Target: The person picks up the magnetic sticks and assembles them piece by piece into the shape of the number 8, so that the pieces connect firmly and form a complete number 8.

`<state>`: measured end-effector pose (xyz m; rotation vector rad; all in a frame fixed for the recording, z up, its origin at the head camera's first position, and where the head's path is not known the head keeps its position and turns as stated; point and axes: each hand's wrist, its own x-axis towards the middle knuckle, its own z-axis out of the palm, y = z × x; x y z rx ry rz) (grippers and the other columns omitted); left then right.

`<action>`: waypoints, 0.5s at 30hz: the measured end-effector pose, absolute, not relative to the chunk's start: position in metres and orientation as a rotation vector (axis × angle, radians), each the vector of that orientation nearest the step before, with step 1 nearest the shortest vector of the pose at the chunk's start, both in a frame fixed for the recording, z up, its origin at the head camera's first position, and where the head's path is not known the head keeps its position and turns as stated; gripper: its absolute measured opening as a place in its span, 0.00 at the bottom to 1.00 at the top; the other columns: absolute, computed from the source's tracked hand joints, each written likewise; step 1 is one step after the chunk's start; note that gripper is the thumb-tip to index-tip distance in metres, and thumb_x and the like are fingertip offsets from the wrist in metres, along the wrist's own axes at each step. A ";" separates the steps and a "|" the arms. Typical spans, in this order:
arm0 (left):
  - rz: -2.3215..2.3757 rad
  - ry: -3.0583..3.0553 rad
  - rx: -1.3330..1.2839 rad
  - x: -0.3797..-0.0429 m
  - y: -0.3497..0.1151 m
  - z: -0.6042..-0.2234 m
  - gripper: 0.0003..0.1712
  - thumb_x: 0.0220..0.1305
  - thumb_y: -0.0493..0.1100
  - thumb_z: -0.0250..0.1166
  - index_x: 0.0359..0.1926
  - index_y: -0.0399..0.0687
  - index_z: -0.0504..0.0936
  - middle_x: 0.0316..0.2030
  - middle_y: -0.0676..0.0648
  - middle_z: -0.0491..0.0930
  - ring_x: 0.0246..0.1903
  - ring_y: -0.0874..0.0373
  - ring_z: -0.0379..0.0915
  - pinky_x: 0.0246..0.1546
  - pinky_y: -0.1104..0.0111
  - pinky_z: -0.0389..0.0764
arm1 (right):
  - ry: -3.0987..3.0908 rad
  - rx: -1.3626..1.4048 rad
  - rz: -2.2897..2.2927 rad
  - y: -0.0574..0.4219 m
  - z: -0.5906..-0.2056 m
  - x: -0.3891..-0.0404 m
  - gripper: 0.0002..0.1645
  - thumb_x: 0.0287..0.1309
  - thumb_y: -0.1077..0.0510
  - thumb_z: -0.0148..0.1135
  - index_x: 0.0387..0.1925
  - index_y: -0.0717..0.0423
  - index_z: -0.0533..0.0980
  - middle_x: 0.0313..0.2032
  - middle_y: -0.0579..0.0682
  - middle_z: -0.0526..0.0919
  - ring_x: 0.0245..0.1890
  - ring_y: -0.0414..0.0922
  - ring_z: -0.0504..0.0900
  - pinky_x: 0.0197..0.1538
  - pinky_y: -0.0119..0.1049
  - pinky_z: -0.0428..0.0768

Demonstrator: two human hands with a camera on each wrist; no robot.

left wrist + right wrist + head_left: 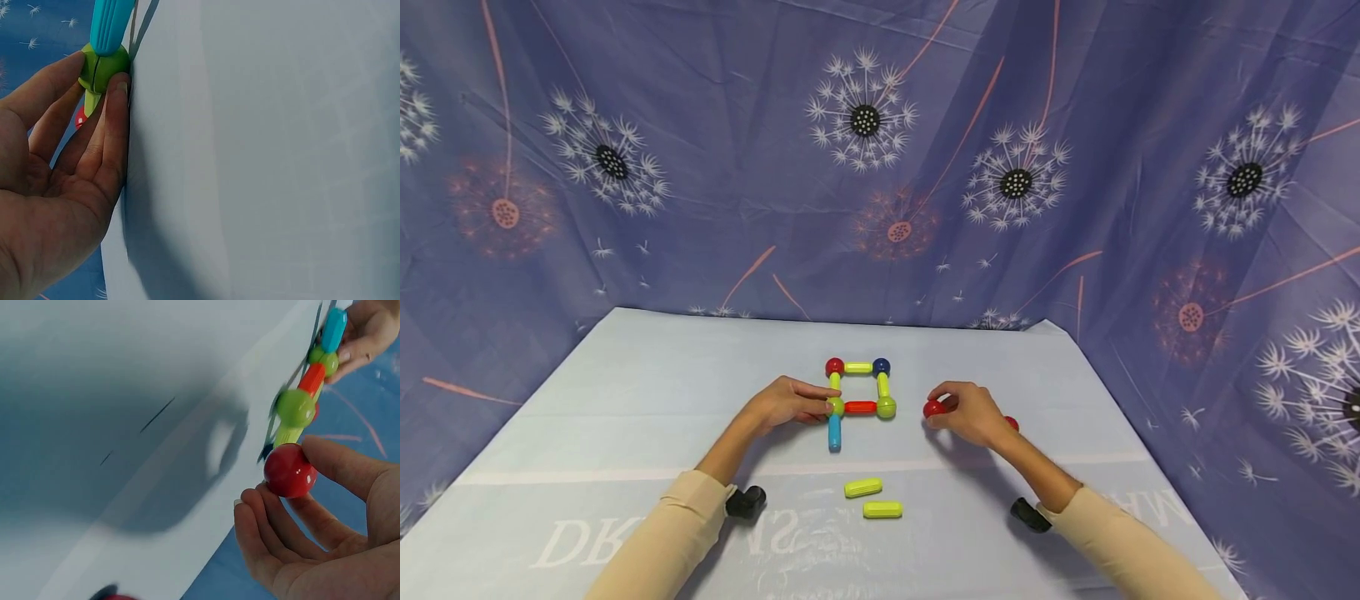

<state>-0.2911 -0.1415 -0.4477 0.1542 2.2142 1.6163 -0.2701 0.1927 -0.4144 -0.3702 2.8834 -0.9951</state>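
My left hand (792,402) pinches the green ball (103,67) at the near left corner of a square made of balls and rods. A blue rod (835,433) points from that ball toward me. The square also has a red ball (835,367), a dark blue ball (881,367), a second green ball (886,407), a red rod (860,407) and several yellow-green rods (857,367). To the right of the square, my right hand (973,414) holds a loose red ball (290,470) between thumb and fingers, apart from the square.
Two loose yellow-green rods, one (863,487) behind the other (882,509), lie in front of the square. Another red ball (1012,423) sits partly hidden behind the right wrist. A patterned blue-purple cloth (737,167) hangs behind the white-covered table (700,350).
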 end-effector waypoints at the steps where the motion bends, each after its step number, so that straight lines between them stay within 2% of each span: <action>1: 1.619 2.212 0.157 -0.291 -0.141 -0.448 0.22 0.63 0.43 0.72 0.58 0.44 0.85 0.49 0.43 0.88 0.42 0.55 0.86 0.48 0.63 0.85 | 2.879 -0.380 -0.994 0.189 -0.414 -0.269 0.19 0.50 0.58 0.77 0.46 0.53 0.85 0.34 0.47 0.89 0.37 0.42 0.85 0.43 0.41 0.78; 9: 1.626 2.210 0.154 -0.292 -0.141 -0.449 0.22 0.63 0.42 0.72 0.58 0.44 0.85 0.48 0.43 0.88 0.41 0.55 0.86 0.47 0.63 0.85 | 2.833 -0.447 -1.002 0.160 -0.413 -0.259 0.19 0.51 0.58 0.78 0.47 0.52 0.85 0.35 0.45 0.88 0.38 0.41 0.84 0.45 0.43 0.79; 15: 1.630 2.207 0.154 -0.291 -0.141 -0.448 0.22 0.64 0.42 0.72 0.58 0.43 0.85 0.51 0.42 0.87 0.42 0.55 0.86 0.48 0.63 0.85 | 2.780 -0.562 -0.998 0.142 -0.414 -0.253 0.19 0.51 0.59 0.77 0.47 0.52 0.85 0.35 0.46 0.89 0.38 0.42 0.84 0.44 0.42 0.78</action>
